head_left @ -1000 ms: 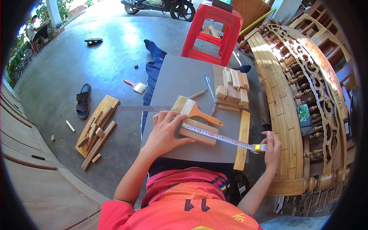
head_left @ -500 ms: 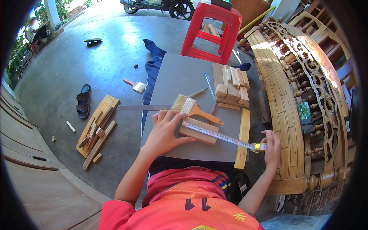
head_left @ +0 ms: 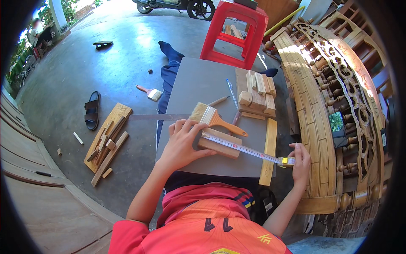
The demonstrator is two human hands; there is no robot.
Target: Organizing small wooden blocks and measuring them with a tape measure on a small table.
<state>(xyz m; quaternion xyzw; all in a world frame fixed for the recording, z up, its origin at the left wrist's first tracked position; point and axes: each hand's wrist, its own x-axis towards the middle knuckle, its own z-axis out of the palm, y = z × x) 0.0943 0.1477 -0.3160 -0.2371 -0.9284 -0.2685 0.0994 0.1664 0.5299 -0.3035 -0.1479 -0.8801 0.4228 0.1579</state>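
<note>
A small wooden block (head_left: 220,147) lies on the grey board (head_left: 190,84) in front of me. My left hand (head_left: 182,144) grips its left end between thumb and fingers. Along the block's top runs a white tape blade (head_left: 253,153), drawn out to the right across a flat wooden strip (head_left: 267,148). The yellow tape measure case (head_left: 288,161) is in my right hand (head_left: 301,163), just past the board's right edge. A wide paintbrush (head_left: 222,122) with an orange handle lies just beyond the block, its bristles by my left fingertips. The blade's tip is hard to make out under those fingers.
Stacked wood pieces (head_left: 256,95) and a blue pen (head_left: 231,91) lie farther up the board. Wood scraps (head_left: 111,144), a sandal (head_left: 91,111) and another brush (head_left: 150,92) are on the floor left. A red stool (head_left: 234,34) stands beyond; a carved wooden bench (head_left: 308,114) flanks the right.
</note>
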